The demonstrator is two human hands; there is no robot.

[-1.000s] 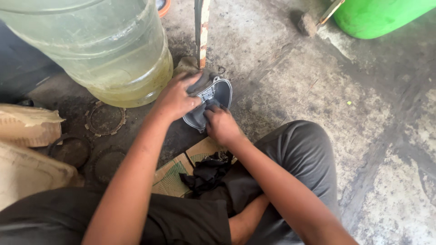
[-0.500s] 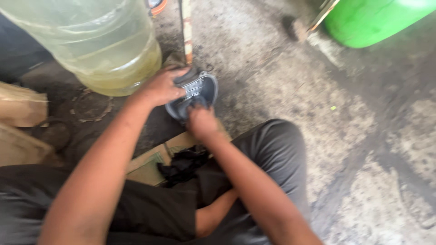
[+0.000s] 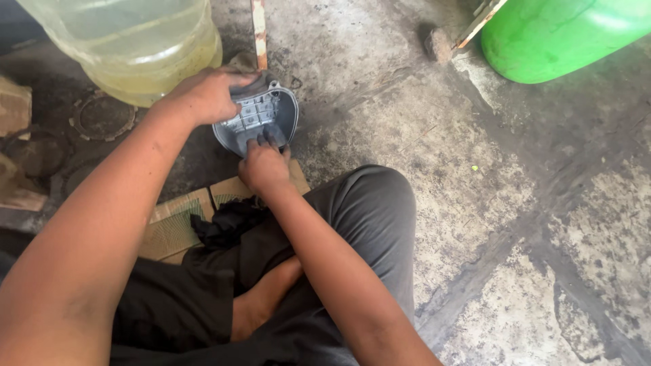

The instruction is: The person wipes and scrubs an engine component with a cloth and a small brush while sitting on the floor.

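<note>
— Head view first: what's the ground like?

— Stained, cracked concrete floor (image 3: 515, 203), dark with oil towards nine o'clock. The person sits on it in dark trousers, right knee raised near the middle. Flat cardboard (image 3: 178, 224) lies under the legs, with a black rag (image 3: 227, 220) on its edge.

— And the hands?

— Left hand (image 3: 207, 95) comes in from eight o'clock and is curled over the far left rim of a grey metal cover (image 3: 261, 118), fingers closed on it. Right hand (image 3: 263, 165) sits at the near rim, fingertips bent into the ribbed hollow of the cover. So both hands are clamped on the same piece, close together, one at each end.

— Where does the cover lie?

— Just above centre-left, open side up; whether it rests on the floor or is lifted off it, I cannot tell.

— What crowds it?

— Large clear jug (image 3: 135, 44) with yellowish liquid at eleven o'clock, just beside the left hand. A thin rusty metal strip (image 3: 258, 30) runs up at twelve o'clock, touching or nearly touching the cover's far edge. Green plastic container (image 3: 563, 37) at one o'clock, well apart. Open floor spreads from two to five o'clock.
</note>
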